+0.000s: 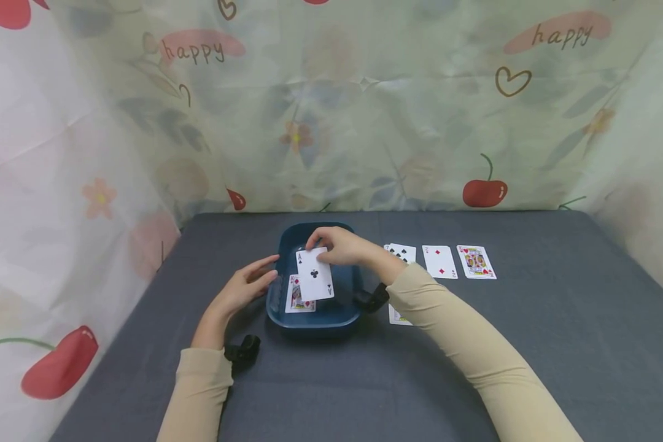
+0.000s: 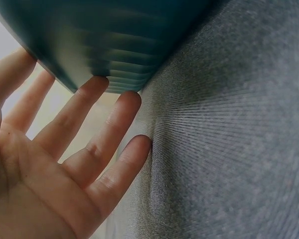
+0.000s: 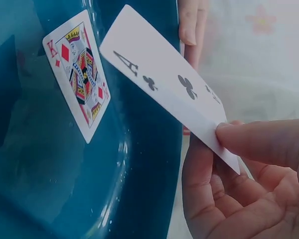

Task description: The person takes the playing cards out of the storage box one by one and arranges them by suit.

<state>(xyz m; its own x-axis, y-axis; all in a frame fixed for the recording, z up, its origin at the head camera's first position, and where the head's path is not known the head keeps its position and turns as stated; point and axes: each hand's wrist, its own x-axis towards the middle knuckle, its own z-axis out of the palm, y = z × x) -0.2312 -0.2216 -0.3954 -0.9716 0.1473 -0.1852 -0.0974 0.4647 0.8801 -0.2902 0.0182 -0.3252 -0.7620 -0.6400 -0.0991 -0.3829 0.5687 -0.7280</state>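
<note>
My right hand (image 1: 342,247) pinches an ace of clubs (image 1: 316,283) between thumb and fingers, tilted above the blue tray (image 1: 331,320). Under it, a king of diamonds (image 3: 82,74) lies face up on the tray's floor; in the head view the ace covers part of this king. My left hand (image 1: 243,291) is at the tray's left side. In the left wrist view its fingers (image 2: 122,117) are spread and nearly straight, with the tips against or close to the tray's outer wall; whether every one touches, I cannot tell.
Right of the tray lie a seven of spades (image 1: 403,252), a two of diamonds (image 1: 440,262) and a face card (image 1: 477,263) in a row. Another card (image 1: 399,316) is partly hidden under my right forearm. Patterned cloth (image 1: 364,123) hangs behind the grey table (image 1: 558,344).
</note>
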